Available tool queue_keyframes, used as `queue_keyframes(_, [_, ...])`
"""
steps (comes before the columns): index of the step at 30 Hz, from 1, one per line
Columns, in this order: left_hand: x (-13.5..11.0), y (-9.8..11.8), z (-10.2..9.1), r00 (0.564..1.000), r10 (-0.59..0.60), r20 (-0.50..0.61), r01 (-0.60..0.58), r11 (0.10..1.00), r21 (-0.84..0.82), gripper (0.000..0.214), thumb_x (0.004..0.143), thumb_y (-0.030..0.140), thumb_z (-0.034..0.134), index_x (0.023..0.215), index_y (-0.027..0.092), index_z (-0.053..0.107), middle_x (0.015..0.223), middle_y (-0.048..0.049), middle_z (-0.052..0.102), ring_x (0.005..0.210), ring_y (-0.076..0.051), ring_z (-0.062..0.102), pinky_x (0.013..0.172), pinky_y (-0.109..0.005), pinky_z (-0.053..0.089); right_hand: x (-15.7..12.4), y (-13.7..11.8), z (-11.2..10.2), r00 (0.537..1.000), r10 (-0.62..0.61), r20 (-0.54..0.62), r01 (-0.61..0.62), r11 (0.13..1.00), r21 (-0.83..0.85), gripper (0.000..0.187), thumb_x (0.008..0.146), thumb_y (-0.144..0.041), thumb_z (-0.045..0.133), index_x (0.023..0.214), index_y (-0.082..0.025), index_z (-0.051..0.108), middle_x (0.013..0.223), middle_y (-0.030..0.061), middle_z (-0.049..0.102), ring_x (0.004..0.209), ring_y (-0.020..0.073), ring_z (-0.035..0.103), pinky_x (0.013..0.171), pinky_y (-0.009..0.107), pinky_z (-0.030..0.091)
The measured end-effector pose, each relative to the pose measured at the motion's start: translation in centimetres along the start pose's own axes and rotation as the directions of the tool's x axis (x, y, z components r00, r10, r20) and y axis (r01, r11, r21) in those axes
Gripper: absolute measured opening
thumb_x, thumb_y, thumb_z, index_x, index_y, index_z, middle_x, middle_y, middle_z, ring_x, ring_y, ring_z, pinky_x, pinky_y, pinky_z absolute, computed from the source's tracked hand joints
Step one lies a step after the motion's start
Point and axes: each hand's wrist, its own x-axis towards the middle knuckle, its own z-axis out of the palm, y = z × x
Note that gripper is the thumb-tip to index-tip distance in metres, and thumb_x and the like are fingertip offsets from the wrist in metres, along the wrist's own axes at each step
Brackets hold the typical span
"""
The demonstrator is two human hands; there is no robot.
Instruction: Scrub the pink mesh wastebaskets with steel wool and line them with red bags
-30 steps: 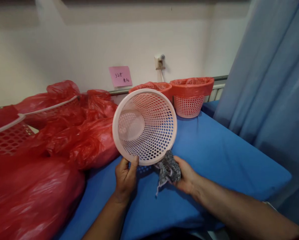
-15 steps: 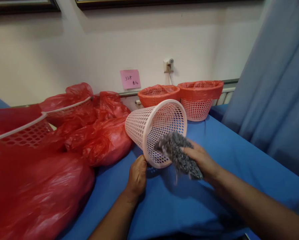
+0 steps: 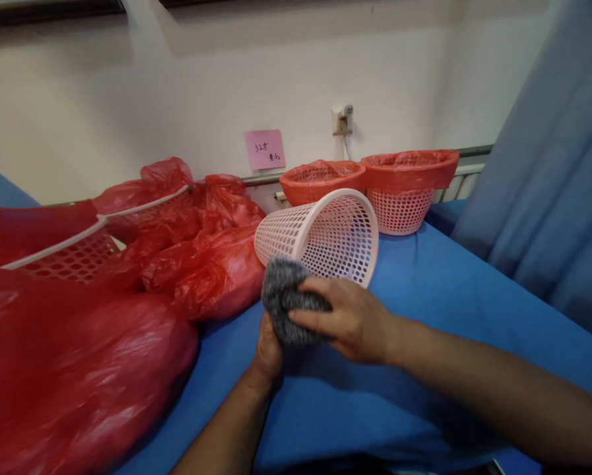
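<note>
Two lined baskets [image 3: 410,173], bags [image 3: 92,369], cloth [image 3: 278,285] partly hiding bin [image 3: 283,229]

A second ago the pink basket [image 3: 308,227] faced its mouth toward the camera at mid-frame; now it is turned on its side, base to the left, mouth to the right. The grey cloth [image 3: 290,310] has shifted leftward from just right of centre to over the basket's near lower rim, the right hand [image 3: 358,316] moving with it. The left hand [image 3: 267,349], its thumb earlier visible on the rim, now has its fingertips hidden behind the cloth.
</note>
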Motion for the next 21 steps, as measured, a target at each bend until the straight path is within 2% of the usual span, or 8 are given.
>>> queue_keyframes(3, [-0.1,0.6,0.3,0.997,-0.03,0.073,0.035,0.997,-0.071,0.076,0.095,0.082,0.039,0.095,0.017,0.079,0.083,-0.0111,0.077,0.083,-0.027,0.071,0.075,-0.04,0.061,-4.4,-1.2,1.9,0.986,-0.01,0.165,0.028,0.994,-0.106,0.03,0.1,-0.021,0.061,0.128,-0.03,0.069,0.132,0.0075,0.064,0.096,0.023,0.061,0.077,0.037,0.05])
queue_keyframes(6, [0.0,1.5,0.6,0.99,-0.052,0.132,0.057,0.998,-0.036,0.051,0.086,0.066,0.071,0.094,0.017,0.079,0.087,-0.0074,0.079,0.082,-0.025,0.071,0.077,-0.036,0.06,-7.1,-0.3,2.1,0.947,-0.018,0.321,0.083,0.979,-0.188,0.019,0.105,-0.024,0.061,0.119,-0.028,0.073,0.128,0.0066,0.067,0.098,0.0233,0.059,0.078,0.037,0.047])
queue_keyframes(8, [0.1,1.9,0.7,0.995,-0.056,0.087,0.058,0.998,-0.023,0.041,0.083,0.056,0.078,0.094,0.016,0.08,0.09,-0.007,0.079,0.083,-0.024,0.071,0.079,-0.036,0.059,-8.0,1.0,1.7,0.918,0.006,0.398,0.092,0.97,-0.226,0.016,0.105,-0.025,0.062,0.115,-0.027,0.075,0.128,0.0065,0.068,0.1,0.0237,0.058,0.079,0.038,0.045])
queue_keyframes(11, [0.4,2.0,0.4,0.998,-0.066,-0.022,0.064,0.995,-0.082,0.04,0.086,0.054,0.076,0.095,0.016,0.08,0.086,-0.0071,0.079,0.081,-0.024,0.071,0.078,-0.036,0.06,-8.9,3.0,0.7,0.881,0.064,0.469,0.068,0.963,-0.26,0.016,0.104,-0.024,0.064,0.115,-0.027,0.076,0.132,0.008,0.067,0.104,0.0249,0.058,0.08,0.038,0.045])
queue_keyframes(14, [0.8,1.8,-0.3,0.995,-0.042,-0.09,0.032,0.993,-0.112,0.039,0.086,0.055,0.075,0.088,0.017,0.079,0.075,-0.0049,0.076,0.082,-0.025,0.072,0.081,-0.038,0.06,-9.8,5.2,-0.3,0.849,0.204,0.488,-0.06,0.954,-0.295,0.018,0.102,-0.018,0.064,0.111,-0.025,0.077,0.137,0.0109,0.065,0.105,0.0265,0.06,0.085,0.041,0.047])
queue_keyframes(16, [1.0,1.7,-0.6,0.995,-0.011,-0.096,0.002,0.995,-0.096,0.038,0.088,0.055,0.074,0.085,0.017,0.078,0.072,-0.0041,0.074,0.082,-0.026,0.072,0.084,-0.039,0.061,-10.6,6.8,-1.0,0.817,0.409,0.406,-0.312,0.906,-0.285,0.021,0.097,-0.011,0.063,0.106,-0.024,0.078,0.139,0.0115,0.064,0.107,0.0273,0.061,0.091,0.044,0.048])
queue_keyframes(18, [1.1,1.6,-0.9,0.996,0.017,-0.086,-0.023,0.998,-0.061,0.037,0.089,0.054,0.072,0.086,0.018,0.078,0.073,-0.004,0.074,0.079,-0.025,0.072,0.085,-0.04,0.06,-11.3,8.4,-1.3,0.737,0.616,0.277,-0.578,0.787,-0.214,0.029,0.088,-0.004,0.064,0.104,-0.023,0.079,0.141,0.0112,0.063,0.112,0.0283,0.061,0.099,0.046,0.048])
queue_keyframes(21, [1.0,1.7,-1.0,0.998,0.058,-0.03,-0.058,0.998,0.003,0.039,0.091,0.054,0.07,0.092,0.017,0.08,0.08,-0.0063,0.077,0.08,-0.026,0.072,0.083,-0.04,0.06,-11.7,10.3,-1.0,0.488,0.87,0.069,-0.872,0.482,0.09,0.043,0.067,0.0,0.069,0.102,-0.023,0.078,0.128,0.009,0.068,0.11,0.0272,0.064,0.104,0.044,0.05])
